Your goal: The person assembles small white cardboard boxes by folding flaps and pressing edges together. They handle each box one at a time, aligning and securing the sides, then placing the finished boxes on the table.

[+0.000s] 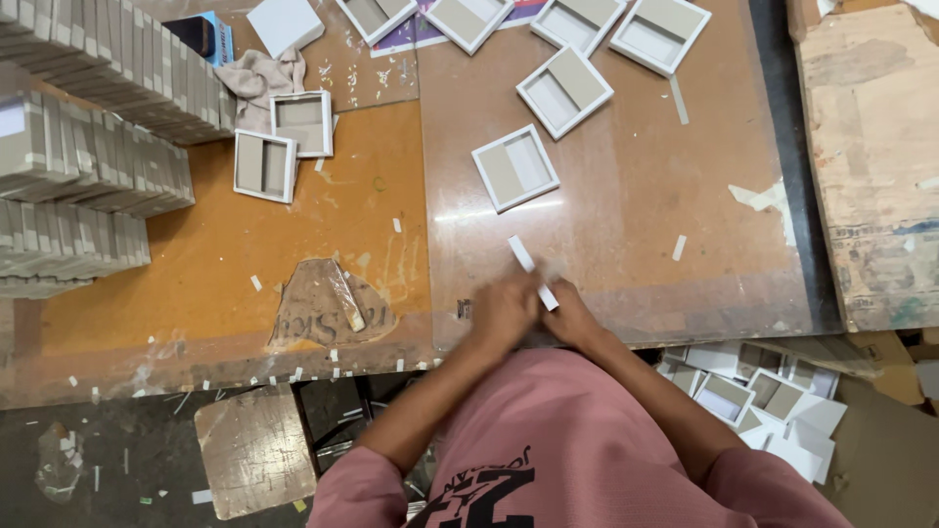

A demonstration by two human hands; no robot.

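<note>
A white strip (532, 272) is held between the left hand (503, 311) and right hand (570, 315), both closed on it, near 1 open box (515, 167).

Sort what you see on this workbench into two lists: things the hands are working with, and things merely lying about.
In hand:
white strip, gripped by left hand and right hand
nearest white-rimmed square tray

Lying about:
beige cloth
stacked grey boards
torn brown patch
paper scraps

a dusty pink short-sleeved cotton t-shirt (587, 440) fills the lower middle of the frame, black printed lettering (484, 494) across its chest, forearms bare.
</note>
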